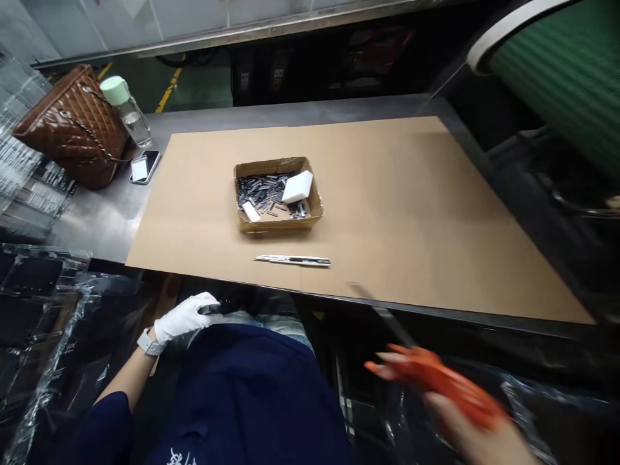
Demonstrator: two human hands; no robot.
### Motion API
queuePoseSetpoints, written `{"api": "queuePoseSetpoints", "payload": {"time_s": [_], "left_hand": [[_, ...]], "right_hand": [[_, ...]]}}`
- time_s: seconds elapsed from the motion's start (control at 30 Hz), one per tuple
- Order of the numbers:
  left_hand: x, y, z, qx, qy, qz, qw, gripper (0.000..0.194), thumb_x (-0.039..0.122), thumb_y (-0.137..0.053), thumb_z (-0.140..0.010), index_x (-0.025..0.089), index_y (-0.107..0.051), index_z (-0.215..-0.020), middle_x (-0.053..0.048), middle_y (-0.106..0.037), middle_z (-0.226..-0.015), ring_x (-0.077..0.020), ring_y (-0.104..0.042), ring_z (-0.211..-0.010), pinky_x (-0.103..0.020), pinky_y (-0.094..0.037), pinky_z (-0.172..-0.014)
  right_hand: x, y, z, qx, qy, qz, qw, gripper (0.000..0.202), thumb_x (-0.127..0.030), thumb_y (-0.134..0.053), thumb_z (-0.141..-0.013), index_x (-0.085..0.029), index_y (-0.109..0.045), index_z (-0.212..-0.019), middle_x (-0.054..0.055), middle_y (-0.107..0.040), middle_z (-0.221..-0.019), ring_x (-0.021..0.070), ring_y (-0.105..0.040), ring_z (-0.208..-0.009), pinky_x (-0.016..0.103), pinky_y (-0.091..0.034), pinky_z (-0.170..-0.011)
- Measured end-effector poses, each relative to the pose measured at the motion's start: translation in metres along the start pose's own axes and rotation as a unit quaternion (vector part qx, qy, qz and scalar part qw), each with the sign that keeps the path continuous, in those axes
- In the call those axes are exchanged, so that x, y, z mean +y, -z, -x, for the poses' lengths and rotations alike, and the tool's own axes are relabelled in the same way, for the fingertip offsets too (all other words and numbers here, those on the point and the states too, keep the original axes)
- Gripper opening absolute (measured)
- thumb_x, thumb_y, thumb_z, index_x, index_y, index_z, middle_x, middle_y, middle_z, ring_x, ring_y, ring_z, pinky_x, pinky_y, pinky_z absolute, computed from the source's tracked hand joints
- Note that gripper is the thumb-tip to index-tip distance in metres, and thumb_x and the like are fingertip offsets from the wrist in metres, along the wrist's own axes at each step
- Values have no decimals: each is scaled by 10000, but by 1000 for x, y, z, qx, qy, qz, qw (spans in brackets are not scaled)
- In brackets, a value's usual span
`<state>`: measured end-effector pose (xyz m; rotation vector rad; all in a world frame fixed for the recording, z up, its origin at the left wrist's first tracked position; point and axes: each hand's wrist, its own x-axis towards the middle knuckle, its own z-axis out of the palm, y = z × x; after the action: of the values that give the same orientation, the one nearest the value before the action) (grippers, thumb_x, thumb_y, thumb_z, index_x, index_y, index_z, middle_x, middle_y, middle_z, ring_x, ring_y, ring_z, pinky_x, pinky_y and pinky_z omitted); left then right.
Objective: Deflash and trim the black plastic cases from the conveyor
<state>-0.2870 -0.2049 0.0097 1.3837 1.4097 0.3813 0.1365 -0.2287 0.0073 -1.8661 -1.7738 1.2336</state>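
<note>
My left hand [186, 316], in a white glove, is closed around a small black piece [212, 309] low in front of my lap. Part of that piece blends into the dark background, so its kind is unclear. My right hand [436, 378] wears an orange glove and is smeared by motion at the lower right. From its fingers a long, thin grey metal tool [394, 323] points up toward the table's front edge; blur hides its kind. A slim white-and-black craft knife [293, 260] lies on the cardboard sheet [387, 194], apart from both hands.
An open cardboard box [281, 226] holds many small dark strips and white blocks. A brown quilted bag [72, 129], a bottle [128, 113] and a phone [146, 166] stand or lie at the left. Plastic-wrapped stacks [39, 310] flank me; a green roll [566, 71] occupies the upper right.
</note>
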Motion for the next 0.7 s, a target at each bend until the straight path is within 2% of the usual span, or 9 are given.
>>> {"api": "queuePoseSetpoints", "payload": {"time_s": [0.07, 0.1, 0.17, 0.3, 0.4, 0.47, 0.6, 0.7], "left_hand": [[-18, 3, 2, 34, 15, 3, 999, 190, 338, -649, -751, 180, -561, -692, 33, -526, -729, -123, -467, -661, -260, -393, -638], [-27, 4, 3, 54, 24, 7, 998, 195, 348, -650, -750, 182, -570, -690, 31, -531, -710, -130, -477, -660, -262, -398, -634], [-45, 5, 6, 95, 45, 19, 994, 202, 370, -664, -740, 186, -593, -693, 22, -551, -687, -143, -498, -657, -266, -407, -629], [-71, 5, 13, 157, 72, 53, 983, 208, 379, -693, -722, 194, -671, -815, -36, -670, -798, -201, -593, -764, -301, -454, -737], [-79, 4, 18, 167, 76, 87, 979, 299, 371, -685, -735, 199, -686, -980, -72, -712, -936, -230, -627, -861, -328, -472, -813], [-79, 3, 19, 165, 76, 101, 978, 326, 364, -685, -738, 199, -682, -1020, -72, -714, -922, -218, -624, -815, -323, -483, -782], [-77, -1, 17, 158, 75, 111, 978, 168, 347, -725, -698, 196, -686, -759, -3, -631, -685, -161, -544, -645, -266, -453, -648], [-76, -5, 14, 166, 75, 126, 975, 159, 321, -741, -681, 195, -647, -661, 29, -564, -632, -135, -498, -617, -245, -421, -628]], "right_hand": [[-52, -27, -23, -165, 28, -32, 985, 564, -659, -444, -789, -264, -654, -1132, 76, -678, -1179, 302, -621, -1093, 392, -477, -958], [-73, -41, -32, -218, 33, -10, 975, 539, -637, -453, -803, -266, -658, -1136, 64, -681, -1173, 300, -626, -1079, 384, -478, -944], [-100, -66, -45, -271, 33, 67, 960, 498, -616, -432, -824, -275, -684, -1086, 50, -717, -1077, 308, -654, -990, 388, -495, -868], [-110, -94, -57, -266, 47, 173, 947, 492, -629, -364, -854, -285, -698, -964, 39, -733, -874, 308, -672, -844, 364, -482, -736], [-114, -99, -61, -270, 64, 183, 943, 472, -620, -361, -868, -269, -676, -889, 36, -721, -814, 286, -666, -794, 327, -451, -679], [-122, -101, -63, -271, 71, 185, 942, 471, -621, -363, -872, -253, -655, -833, 41, -711, -787, 272, -656, -762, 311, -427, -652], [-143, -106, -68, -276, 76, 189, 939, 463, -625, -373, -876, -250, -638, -825, 45, -707, -814, 265, -648, -775, 304, -403, -654], [-153, -108, -69, -288, 93, 193, 933, 441, -616, -389, -877, -259, -643, -831, 35, -706, -816, 265, -647, -773, 304, -393, -649]]}}
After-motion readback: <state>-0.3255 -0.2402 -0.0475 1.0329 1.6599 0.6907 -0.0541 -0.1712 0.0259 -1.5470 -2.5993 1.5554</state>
